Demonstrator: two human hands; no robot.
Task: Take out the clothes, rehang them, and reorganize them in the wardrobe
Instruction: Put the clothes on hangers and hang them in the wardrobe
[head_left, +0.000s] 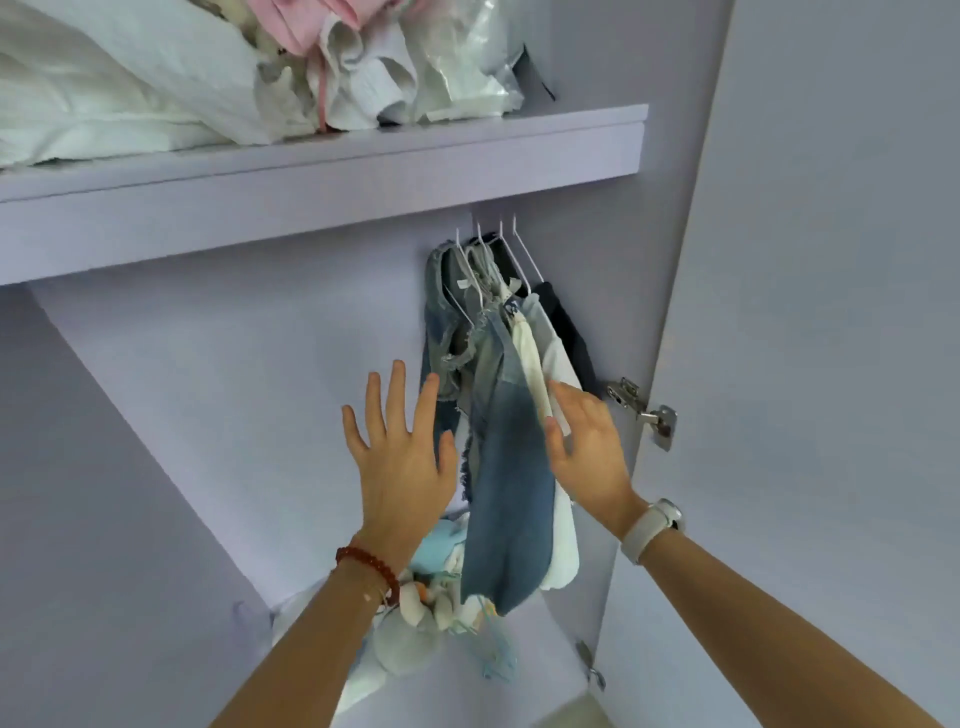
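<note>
Several garments hang on white wire hangers (519, 260) at the right end of the lilac wardrobe: frayed denim pieces (506, 467), a white garment (563, 535) and a dark one (574, 338). My left hand (400, 457), with a red bead bracelet, is spread flat just left of the denim, its fingers straight and its thumb at the fabric's edge. My right hand (587, 447), with a white watch on the wrist, lies flat against the right side of the white garment. Neither hand grips anything.
A shelf (363, 171) above the hanging space carries a heap of white and pink laundry (208, 67). Pale blue and white clothes (431, 613) lie piled on the wardrobe floor below my hands. The open door (810, 312) with its metal hinge (644, 410) stands to the right.
</note>
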